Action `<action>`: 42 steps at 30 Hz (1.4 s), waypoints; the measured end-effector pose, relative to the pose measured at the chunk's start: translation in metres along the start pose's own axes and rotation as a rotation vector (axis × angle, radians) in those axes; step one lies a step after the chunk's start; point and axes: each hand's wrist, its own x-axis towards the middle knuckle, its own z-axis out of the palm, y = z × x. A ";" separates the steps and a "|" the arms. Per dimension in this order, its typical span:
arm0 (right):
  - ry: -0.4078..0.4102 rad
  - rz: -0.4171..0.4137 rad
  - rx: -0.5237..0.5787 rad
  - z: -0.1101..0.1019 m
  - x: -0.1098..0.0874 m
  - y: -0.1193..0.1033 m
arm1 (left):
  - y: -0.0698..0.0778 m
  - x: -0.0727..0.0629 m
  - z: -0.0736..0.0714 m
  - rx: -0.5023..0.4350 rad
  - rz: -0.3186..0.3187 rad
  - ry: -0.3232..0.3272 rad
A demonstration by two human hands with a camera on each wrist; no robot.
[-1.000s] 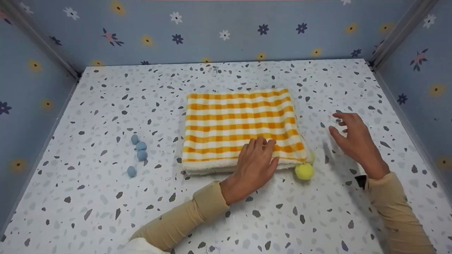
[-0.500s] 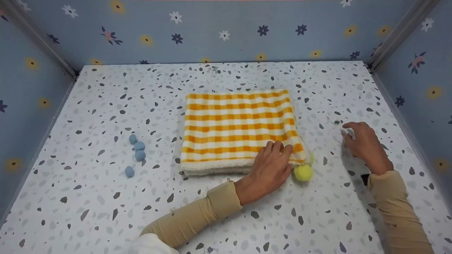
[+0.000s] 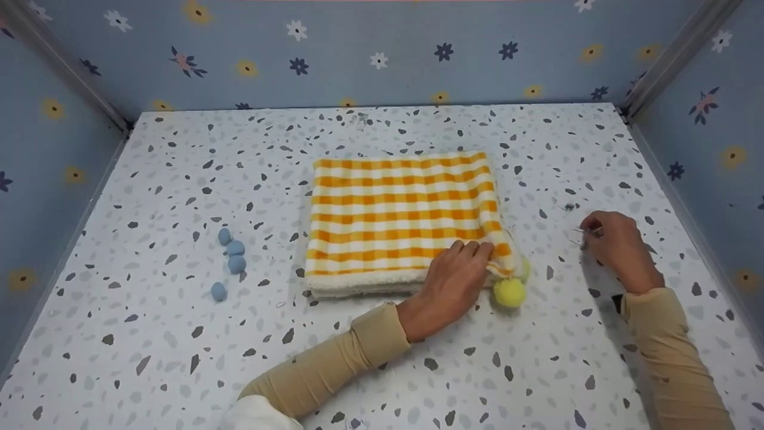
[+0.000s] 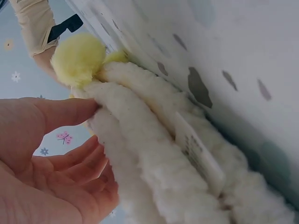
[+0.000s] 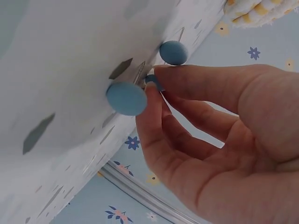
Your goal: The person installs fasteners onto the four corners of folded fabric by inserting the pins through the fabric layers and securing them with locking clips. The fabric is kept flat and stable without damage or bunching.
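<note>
A folded yellow-and-white checked blanket (image 3: 400, 203) with fleecy white edges lies mid-table, a yellow pompom (image 3: 510, 292) at its near right corner. My left hand (image 3: 447, 286) pinches the blanket's near edge just beside that pompom. In the left wrist view, the thumb presses on a fleece fold (image 4: 126, 116). To the right of the blanket, my right hand (image 3: 618, 245) is low over the table. Between its thumb and finger, the right wrist view shows a blue-headed pin (image 5: 152, 81), mostly hidden. Two similar pins (image 5: 126, 98) with metal shafts lie close by.
Several small blue rounded pieces (image 3: 236, 264) lie on the speckled table (image 3: 149, 346), left of the blanket. Floral blue panels (image 3: 382, 54) enclose its back and sides. A white label (image 4: 198, 151) sticks out between the fleece layers.
My left hand has slid right along the blanket's near edge and now pinches it by the pompom. My right hand has moved right and lower, its fingers closing on a pin.
</note>
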 end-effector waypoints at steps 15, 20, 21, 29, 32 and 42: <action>0.004 0.012 -0.013 0.000 0.007 -0.015 | -0.013 -0.002 -0.007 -0.057 -0.056 0.011; 0.020 -0.029 0.001 0.001 0.006 -0.024 | -0.019 -0.003 -0.010 -0.213 -0.150 -0.060; 0.030 -0.050 0.004 0.002 0.005 -0.025 | -0.020 -0.003 -0.011 -0.264 -0.168 -0.070; 0.102 -0.202 0.029 0.004 -0.005 -0.047 | -0.028 -0.005 -0.013 -0.461 -0.195 -0.079; 0.122 -0.233 0.034 0.005 -0.009 -0.061 | -0.031 -0.006 -0.015 -0.450 -0.156 -0.072; 0.137 -0.366 0.069 0.014 -0.019 -0.103 | -0.039 -0.011 -0.016 -0.543 -0.178 -0.109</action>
